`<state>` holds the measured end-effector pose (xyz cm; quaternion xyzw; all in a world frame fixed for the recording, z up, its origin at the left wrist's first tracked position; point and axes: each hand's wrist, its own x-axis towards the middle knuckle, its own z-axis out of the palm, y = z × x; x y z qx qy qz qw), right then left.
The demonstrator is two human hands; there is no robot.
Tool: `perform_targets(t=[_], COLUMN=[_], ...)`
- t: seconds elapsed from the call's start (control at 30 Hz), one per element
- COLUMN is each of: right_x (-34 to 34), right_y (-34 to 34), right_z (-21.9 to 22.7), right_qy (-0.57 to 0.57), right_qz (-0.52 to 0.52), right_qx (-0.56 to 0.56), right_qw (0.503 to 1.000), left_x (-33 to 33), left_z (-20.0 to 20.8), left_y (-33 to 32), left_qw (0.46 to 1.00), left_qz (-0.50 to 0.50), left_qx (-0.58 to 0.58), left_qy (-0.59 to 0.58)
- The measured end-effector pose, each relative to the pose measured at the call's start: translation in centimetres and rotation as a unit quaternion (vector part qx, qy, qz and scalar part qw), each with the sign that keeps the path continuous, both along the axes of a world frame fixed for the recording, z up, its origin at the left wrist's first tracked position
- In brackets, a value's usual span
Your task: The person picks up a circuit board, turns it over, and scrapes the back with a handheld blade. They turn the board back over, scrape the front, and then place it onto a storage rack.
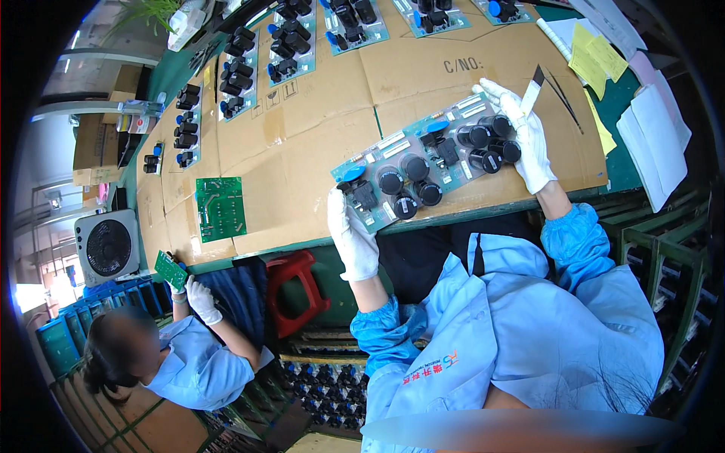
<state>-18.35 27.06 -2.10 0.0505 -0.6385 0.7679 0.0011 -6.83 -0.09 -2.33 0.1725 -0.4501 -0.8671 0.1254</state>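
A long circuit board (449, 162) is held by its two ends over the near edge of the cardboard-covered table. It carries several black cylindrical capacitors and two blue disc parts, all facing up. My left hand (352, 238), in a white glove, grips the board's left end, its thumb at the edge. My right hand (522, 134), also gloved in white, is closed around the right end, partly behind the capacitors there. Beside its fingers lies a flat white tool with a dark tip (533, 92). Farther right are thin dark tweezers (564, 102).
Several similar boards (291, 47) line the far and left parts of the cardboard (317, 128). A bare-backed green board (220, 209) lies at left. Yellow and white papers (596, 60) sit at right. A co-worker (200, 355) at lower left holds a small green board, near a red stool (294, 294).
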Motion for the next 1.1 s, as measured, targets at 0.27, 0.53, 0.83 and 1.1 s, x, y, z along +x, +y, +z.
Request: perform_targets(t=[0.27,0.53,0.83,1.1], right_x=[1.7,7.9,7.8,10.5], right_y=[0.2,-0.7,1.3,3.6], right_z=[0.3,2.4,2.7,4.0], right_qy=[0.086,-0.054,-0.126,-0.329], right_qz=[-0.204,0.175,0.462,0.173], right_qx=[0.103,-0.026,0.202,-0.004], right_qw=[0.97,0.983,0.854,0.928], left_x=[3.5,9.4,12.7,8.9], left_z=[-0.4,1.1,2.9,0.2], left_y=[1.6,-2.6,8.5,10.7], left_qw=[0.99,0.958,0.996,0.889], left_qz=[0.097,0.27,-0.003,-0.453], left_qx=[-0.1,-0.099,0.059,-0.053], left_qy=[-0.021,-0.014,-0.066,-0.04])
